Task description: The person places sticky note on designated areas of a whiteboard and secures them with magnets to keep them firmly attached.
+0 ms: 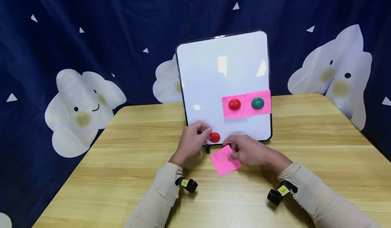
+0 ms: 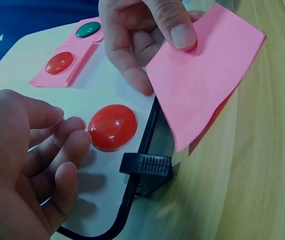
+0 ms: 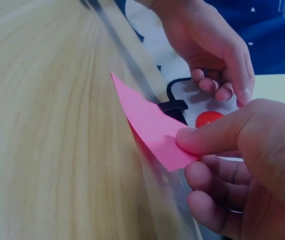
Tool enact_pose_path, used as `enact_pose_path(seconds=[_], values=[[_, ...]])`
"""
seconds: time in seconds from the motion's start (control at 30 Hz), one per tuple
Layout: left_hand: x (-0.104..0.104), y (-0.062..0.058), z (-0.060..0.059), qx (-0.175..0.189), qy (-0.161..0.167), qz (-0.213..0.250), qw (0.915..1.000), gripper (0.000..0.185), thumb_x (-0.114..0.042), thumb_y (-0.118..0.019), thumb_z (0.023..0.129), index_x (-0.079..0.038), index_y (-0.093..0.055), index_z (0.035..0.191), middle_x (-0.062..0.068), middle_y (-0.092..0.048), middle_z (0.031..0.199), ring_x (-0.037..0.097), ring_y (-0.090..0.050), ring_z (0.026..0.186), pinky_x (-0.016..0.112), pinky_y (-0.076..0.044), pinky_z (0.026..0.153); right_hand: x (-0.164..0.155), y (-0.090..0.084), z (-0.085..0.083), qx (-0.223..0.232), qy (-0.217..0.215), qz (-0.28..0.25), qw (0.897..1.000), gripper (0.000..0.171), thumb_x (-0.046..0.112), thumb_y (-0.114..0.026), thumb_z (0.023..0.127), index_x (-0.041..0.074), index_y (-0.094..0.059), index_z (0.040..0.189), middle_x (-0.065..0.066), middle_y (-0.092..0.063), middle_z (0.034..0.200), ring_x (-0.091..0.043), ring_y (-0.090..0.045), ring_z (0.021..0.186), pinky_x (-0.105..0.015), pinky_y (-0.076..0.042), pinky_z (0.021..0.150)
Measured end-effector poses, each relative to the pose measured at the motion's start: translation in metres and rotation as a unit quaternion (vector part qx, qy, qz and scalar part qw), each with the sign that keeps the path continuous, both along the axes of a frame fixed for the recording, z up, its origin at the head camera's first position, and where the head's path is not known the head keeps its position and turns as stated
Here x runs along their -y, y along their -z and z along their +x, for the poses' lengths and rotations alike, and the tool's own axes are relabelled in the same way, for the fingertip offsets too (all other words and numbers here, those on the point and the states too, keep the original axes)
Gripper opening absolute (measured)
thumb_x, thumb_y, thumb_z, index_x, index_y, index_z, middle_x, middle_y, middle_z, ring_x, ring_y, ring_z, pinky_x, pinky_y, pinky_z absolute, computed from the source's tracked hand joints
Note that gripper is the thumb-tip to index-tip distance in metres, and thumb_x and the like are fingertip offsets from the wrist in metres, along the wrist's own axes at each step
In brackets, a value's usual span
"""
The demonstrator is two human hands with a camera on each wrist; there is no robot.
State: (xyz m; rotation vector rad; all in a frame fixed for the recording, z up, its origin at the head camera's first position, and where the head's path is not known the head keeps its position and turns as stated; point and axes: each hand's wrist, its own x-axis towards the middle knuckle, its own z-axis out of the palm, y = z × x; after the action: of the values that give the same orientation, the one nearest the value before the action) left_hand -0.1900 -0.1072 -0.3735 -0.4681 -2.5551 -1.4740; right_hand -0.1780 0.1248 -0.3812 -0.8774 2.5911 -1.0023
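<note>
pink note (image 1: 225, 164) (tilted), red magnet (image 1: 215, 137) on whiteboard (image 1: 210, 75)

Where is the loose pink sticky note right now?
In the head view the loose pink note is pinched in the right hand, just above the table, below the whiteboard and its lower red magnet.

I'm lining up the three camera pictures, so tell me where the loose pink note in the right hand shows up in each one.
Head: the loose note is low in the centre, just under the whiteboard's bottom edge.
Left wrist: it fills the upper right, pinched by the right hand.
Right wrist: it runs across the middle, under the thumb.
Shared landmark: the bare red magnet at the board's bottom edge.
</note>
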Motion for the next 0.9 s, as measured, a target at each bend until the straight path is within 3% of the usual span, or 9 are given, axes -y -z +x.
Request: enact_pose_path(seconds=[0.27, 0.9], values=[[-0.0006, -0.0001, 0.0005, 0.007, -0.001, 0.008, 0.9999, 0.008, -0.018, -0.067, 0.098, -0.012, -0.072, 0.098, 0.0, -0.065, 0.075, 0.019, -0.061, 0.062, 0.035, -0.055, 0.06, -0.0057, 0.0005, -0.0014, -0.003, -0.008, -0.022, 1.0, 0.02, 0.007, -0.074, 0.089, 0.016, -0.066, 0.105, 0.002, -0.055, 0.081, -0.019, -0.053, 0.082, -0.032, -0.045, 0.07], [0.0001, -0.0007, 0.0013, -0.008, 0.006, 0.008, 0.9999, 0.008, -0.017, -0.066, 0.098, -0.011, -0.072, 0.098, 0.0, -0.065, 0.075, 0.019, -0.061, 0.066, 0.032, -0.056, 0.062, -0.01, -0.0015, -0.0064, 0.031, 0.015, -0.05, 0.998, 0.016, 0.01, -0.076, 0.089, 0.018, -0.066, 0.099, 0.002, -0.062, 0.086, -0.02, -0.057, 0.083, -0.038, -0.048, 0.077]])
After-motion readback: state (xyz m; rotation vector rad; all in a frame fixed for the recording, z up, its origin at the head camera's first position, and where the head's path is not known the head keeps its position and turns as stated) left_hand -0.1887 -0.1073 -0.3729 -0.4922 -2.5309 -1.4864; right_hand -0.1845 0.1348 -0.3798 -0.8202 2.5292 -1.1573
